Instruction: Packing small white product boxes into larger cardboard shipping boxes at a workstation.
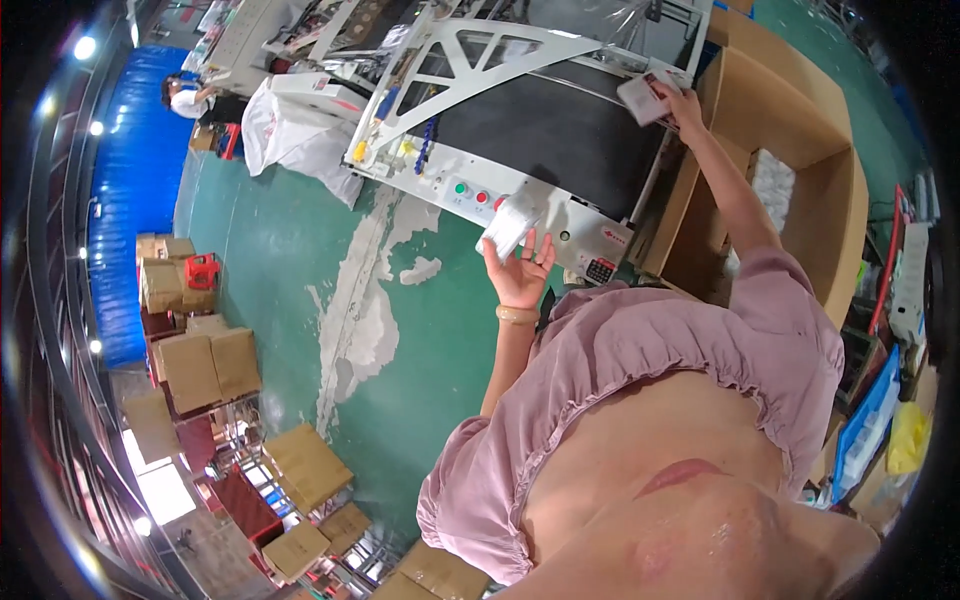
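My left hand [520,278], palm up and with a bangle on its wrist, holds a small white packet [510,226] in shiny clear wrap at its fingertips. The packet is in front of the machine's button panel [462,190]. My right hand [684,112] reaches over the right edge of the black conveyor belt [560,130]. Its fingers grip a small white and reddish packet [643,100]. Beside my right arm stands a large open cardboard box [690,225], with several white wrapped packets [772,185] inside.
A white metal guard frame [480,75] arches over the belt. White cloth [290,135] drapes a unit at left, with another person [190,100] beyond. Cartons [205,365] stack along the left. A blue crate [868,425] and a yellow bag [908,437] lie at right.
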`<state>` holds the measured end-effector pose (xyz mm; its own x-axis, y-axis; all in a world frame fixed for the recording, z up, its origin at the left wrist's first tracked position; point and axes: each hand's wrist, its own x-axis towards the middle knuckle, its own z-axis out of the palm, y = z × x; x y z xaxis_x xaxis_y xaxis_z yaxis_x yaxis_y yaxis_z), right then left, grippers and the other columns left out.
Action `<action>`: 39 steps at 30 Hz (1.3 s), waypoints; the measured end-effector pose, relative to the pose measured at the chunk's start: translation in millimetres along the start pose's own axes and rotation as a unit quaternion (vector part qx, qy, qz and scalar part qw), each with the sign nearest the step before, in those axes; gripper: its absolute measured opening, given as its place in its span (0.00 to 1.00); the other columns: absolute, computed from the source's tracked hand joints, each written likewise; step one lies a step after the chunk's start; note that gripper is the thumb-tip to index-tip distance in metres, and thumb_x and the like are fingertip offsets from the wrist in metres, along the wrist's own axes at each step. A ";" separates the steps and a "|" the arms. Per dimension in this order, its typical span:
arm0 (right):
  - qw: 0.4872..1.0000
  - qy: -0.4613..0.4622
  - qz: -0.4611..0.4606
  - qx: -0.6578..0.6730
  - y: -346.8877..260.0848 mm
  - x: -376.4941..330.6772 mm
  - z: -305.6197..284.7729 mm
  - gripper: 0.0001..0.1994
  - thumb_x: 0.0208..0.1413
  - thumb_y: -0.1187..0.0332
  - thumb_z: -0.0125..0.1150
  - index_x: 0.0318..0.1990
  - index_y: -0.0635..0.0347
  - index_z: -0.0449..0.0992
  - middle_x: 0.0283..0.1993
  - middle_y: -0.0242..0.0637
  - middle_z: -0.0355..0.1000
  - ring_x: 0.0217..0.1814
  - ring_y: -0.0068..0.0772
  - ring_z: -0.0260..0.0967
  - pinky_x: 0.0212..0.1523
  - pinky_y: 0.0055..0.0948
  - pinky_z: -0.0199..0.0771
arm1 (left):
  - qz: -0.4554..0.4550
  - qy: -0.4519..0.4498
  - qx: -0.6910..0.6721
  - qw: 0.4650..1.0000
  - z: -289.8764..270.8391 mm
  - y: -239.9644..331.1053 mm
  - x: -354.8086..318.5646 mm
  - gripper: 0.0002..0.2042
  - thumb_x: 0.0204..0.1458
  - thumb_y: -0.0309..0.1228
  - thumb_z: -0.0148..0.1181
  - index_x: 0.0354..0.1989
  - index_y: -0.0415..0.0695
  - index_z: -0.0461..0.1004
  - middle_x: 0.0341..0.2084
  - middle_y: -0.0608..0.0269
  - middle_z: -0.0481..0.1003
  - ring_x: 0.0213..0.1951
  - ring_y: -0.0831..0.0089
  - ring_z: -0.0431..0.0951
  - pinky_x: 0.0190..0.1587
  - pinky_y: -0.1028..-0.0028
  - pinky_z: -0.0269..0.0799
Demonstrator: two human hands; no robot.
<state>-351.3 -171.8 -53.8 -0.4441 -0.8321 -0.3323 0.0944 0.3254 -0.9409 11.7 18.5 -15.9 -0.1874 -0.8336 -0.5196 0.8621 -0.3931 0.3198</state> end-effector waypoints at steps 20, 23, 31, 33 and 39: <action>0.932 -0.151 -0.247 -0.220 41.5 -50.0 31.8 0.28 0.39 0.55 0.65 0.48 0.61 0.68 0.49 0.45 0.66 0.50 0.46 0.64 0.51 0.37 0.63 | -0.038 -0.017 0.030 0.999 5.4 -12.8 3.0 0.30 0.46 0.58 0.48 0.52 0.49 0.61 0.38 0.57 0.72 0.41 0.54 0.71 0.44 0.59 0.67; 0.787 -0.362 -0.437 -0.243 2.9 -157.4 45.8 0.32 0.35 0.58 0.68 0.50 0.59 0.65 0.54 0.43 0.60 0.57 0.42 0.57 0.56 0.36 0.58 | -0.049 0.001 0.060 0.997 4.3 -18.3 3.2 0.30 0.47 0.58 0.47 0.52 0.49 0.61 0.39 0.58 0.71 0.42 0.54 0.71 0.44 0.59 0.67; 0.781 -0.324 -0.481 -0.233 -11.2 -202.6 46.5 0.29 0.30 0.70 0.66 0.46 0.60 0.64 0.47 0.44 0.61 0.52 0.46 0.58 0.51 0.36 0.60 | -0.119 -0.006 0.129 0.984 39.2 -35.9 -4.4 0.27 0.47 0.58 0.47 0.47 0.49 0.63 0.41 0.61 0.69 0.44 0.55 0.69 0.44 0.60 0.65; 0.802 -0.274 -0.481 -0.222 -11.0 -198.8 40.8 0.28 0.30 0.72 0.64 0.46 0.60 0.64 0.46 0.44 0.62 0.50 0.47 0.59 0.50 0.36 0.61 | -0.129 0.043 0.137 0.981 35.6 -34.3 -1.1 0.25 0.46 0.57 0.48 0.44 0.50 0.65 0.41 0.62 0.68 0.44 0.53 0.69 0.45 0.60 0.64; 0.847 -0.099 -0.434 -0.290 -12.2 -152.5 9.6 0.28 0.32 0.71 0.67 0.45 0.62 0.64 0.43 0.44 0.63 0.45 0.43 0.63 0.44 0.33 0.66 | -0.095 0.060 0.170 0.979 15.8 -33.0 10.8 0.19 0.47 0.51 0.52 0.39 0.50 0.65 0.40 0.61 0.68 0.43 0.54 0.69 0.45 0.60 0.64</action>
<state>-276.2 -53.3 7.8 0.0408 -0.9113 0.4097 -0.6700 -0.3292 -0.6654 -26.2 16.4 -19.6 -0.2543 -0.6897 -0.6780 0.6074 -0.6594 0.4430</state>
